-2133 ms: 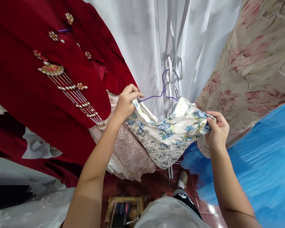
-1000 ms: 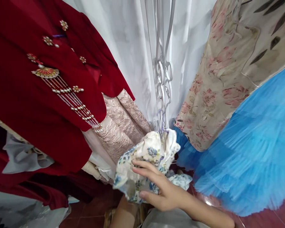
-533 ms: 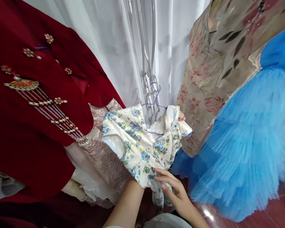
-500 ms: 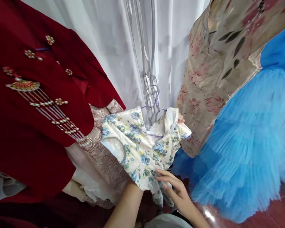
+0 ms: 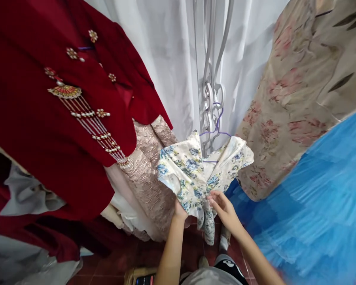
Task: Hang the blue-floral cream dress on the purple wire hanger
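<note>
A small white dress with blue flowers [image 5: 195,174] hangs on a thin purple wire hanger [image 5: 216,122] hooked into a white iron scroll grille [image 5: 210,91]. My left hand [image 5: 179,209] grips the dress's lower left edge from underneath; its fingers are mostly hidden by the cloth. My right hand [image 5: 222,204] pinches the fabric at the middle front of the dress, just right of the left hand. Both forearms reach up from the bottom of the view.
A dark red embroidered robe [image 5: 62,99] with beaded tassels hangs at left, over a pink brocade skirt [image 5: 148,174]. A beige floral dress [image 5: 299,91] and a blue tulle skirt [image 5: 314,206] hang at right. White curtain [image 5: 172,59] behind. Red tiled floor [image 5: 115,261] below.
The dress went from bunched in my hands to hanging spread on the grille. My left hand came down from behind the collar to the hem, and both hands now hold its lower front.
</note>
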Demonstrator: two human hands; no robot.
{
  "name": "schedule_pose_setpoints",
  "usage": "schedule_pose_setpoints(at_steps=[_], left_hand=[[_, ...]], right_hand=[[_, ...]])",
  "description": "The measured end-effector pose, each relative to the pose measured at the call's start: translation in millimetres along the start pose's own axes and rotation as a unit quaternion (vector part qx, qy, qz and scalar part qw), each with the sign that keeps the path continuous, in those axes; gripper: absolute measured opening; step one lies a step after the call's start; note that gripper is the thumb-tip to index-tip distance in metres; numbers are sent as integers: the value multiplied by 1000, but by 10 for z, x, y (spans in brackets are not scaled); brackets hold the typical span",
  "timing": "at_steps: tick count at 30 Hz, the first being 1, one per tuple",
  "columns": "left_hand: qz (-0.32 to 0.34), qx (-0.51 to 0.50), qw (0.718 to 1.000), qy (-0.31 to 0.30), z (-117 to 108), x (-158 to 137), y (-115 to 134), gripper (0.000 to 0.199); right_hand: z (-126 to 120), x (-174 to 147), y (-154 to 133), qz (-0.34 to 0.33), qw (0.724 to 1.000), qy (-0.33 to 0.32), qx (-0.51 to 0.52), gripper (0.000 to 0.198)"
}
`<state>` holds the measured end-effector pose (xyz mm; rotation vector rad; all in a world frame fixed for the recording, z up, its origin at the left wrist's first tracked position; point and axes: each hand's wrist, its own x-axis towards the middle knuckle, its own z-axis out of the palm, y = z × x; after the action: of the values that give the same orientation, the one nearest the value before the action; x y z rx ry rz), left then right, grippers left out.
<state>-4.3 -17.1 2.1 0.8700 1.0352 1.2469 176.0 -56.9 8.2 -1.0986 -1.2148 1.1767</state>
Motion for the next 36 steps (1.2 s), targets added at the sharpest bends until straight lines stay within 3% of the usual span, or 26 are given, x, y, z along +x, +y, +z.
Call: schedule_pose_setpoints(at_steps=[2,4,8,11,15,17,20,22,26,31,36], left_hand=[[-31,-86,995,-31,-72,-78,-106,82],[-40,-117,992,-29,-90,-159,-202,77],[15,-25,997,75,-45,-208,-275,59],[64,29,988,135,-59,-192,-261,53],[188,173,924,284,-89,-266,-361,51],[228,231,912,250,-24,-321,-479,43],[254,255,927,103,195,-343,-645,33],[257,255,930,58,359,-302,-700,30],[303,266,914,47,543,-199,-687,14],[353,273,894,34,570,-240,-645,23],[338,263,903,23,673,-298,-629,18]], right_hand=[[82,160,-28,-16,999,28,-1,46],[133,315,-59,-30,998,57,-16,44],[123,524,-110,-50,994,55,-76,41],[72,489,-80,-40,996,50,-66,43],[43,227,44,8,998,60,-11,47],[54,91,87,25,998,62,12,49],[76,-43,86,42,997,57,37,48],[76,-85,56,49,996,48,49,48],[21,-115,-27,71,995,28,60,45],[-53,-46,-253,108,992,28,64,43],[-48,312,-783,23,993,62,100,41]])
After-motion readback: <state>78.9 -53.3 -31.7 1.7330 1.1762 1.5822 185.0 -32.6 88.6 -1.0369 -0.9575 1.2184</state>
